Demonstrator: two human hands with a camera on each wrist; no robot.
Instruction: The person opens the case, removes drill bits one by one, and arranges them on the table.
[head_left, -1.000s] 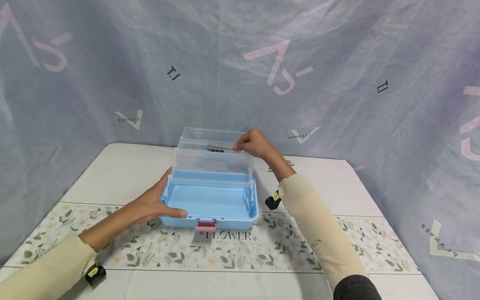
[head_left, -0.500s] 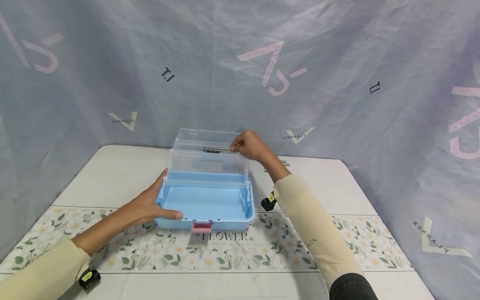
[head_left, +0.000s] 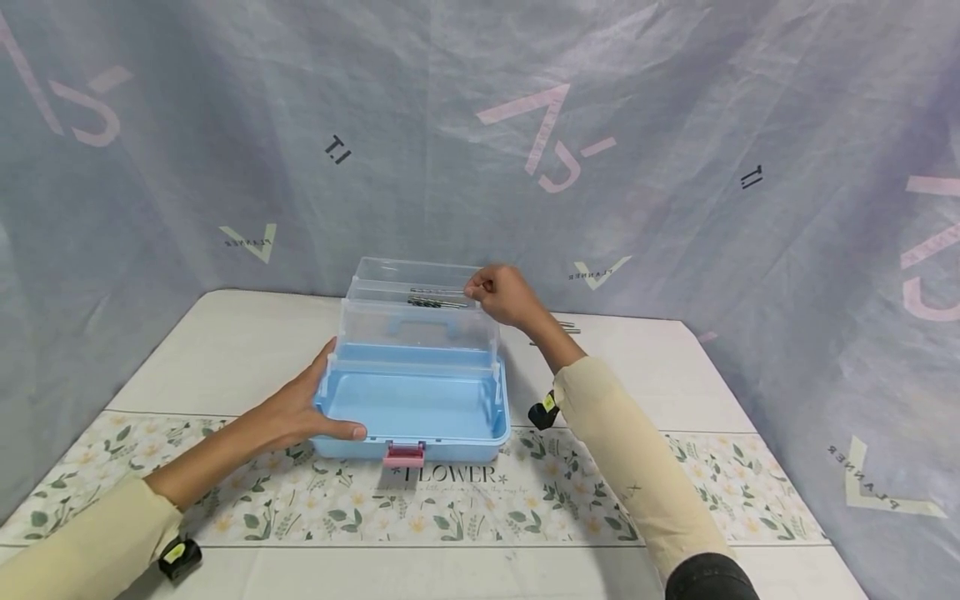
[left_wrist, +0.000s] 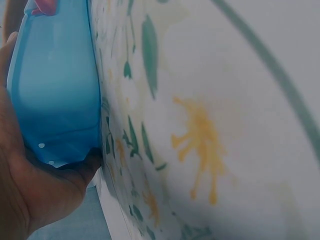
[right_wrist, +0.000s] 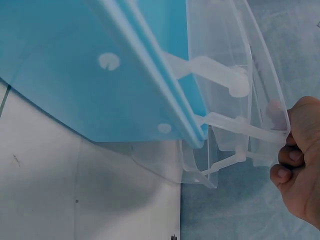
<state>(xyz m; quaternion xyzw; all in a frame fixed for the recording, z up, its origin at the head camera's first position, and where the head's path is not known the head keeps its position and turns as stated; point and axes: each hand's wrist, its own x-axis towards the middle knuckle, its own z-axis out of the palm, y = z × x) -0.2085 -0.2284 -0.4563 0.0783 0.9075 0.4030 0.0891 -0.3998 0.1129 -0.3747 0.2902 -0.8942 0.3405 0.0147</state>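
Observation:
A light blue toolbox [head_left: 412, 446] with clear cantilever trays stands unfolded on the table. My left hand [head_left: 303, 408] grips its left end, thumb over the front corner; in the left wrist view that hand [left_wrist: 45, 185] curls round the blue wall. Several dark twist drill bits [head_left: 437, 302] lie in an upper clear tray [head_left: 390, 288]. Over them, my right hand [head_left: 501, 293] pinches the end of a thin drill bit [head_left: 431, 291]. In the right wrist view the curled right hand [right_wrist: 302, 160] is at the tray's end, which partly hides its fingertips.
More thin drill bits [head_left: 566, 327] lie on the table behind my right forearm. The toolbox's pink latch [head_left: 404, 455] hangs at its front. A floral band [head_left: 450, 517] crosses the white tabletop, and a grey printed cloth [head_left: 420, 192] rises close behind.
One thin drill bit now shows apart from the bundle, a little above it, at my right fingertips. The right hand has shifted slightly; my left hand keeps its grip on the toolbox.

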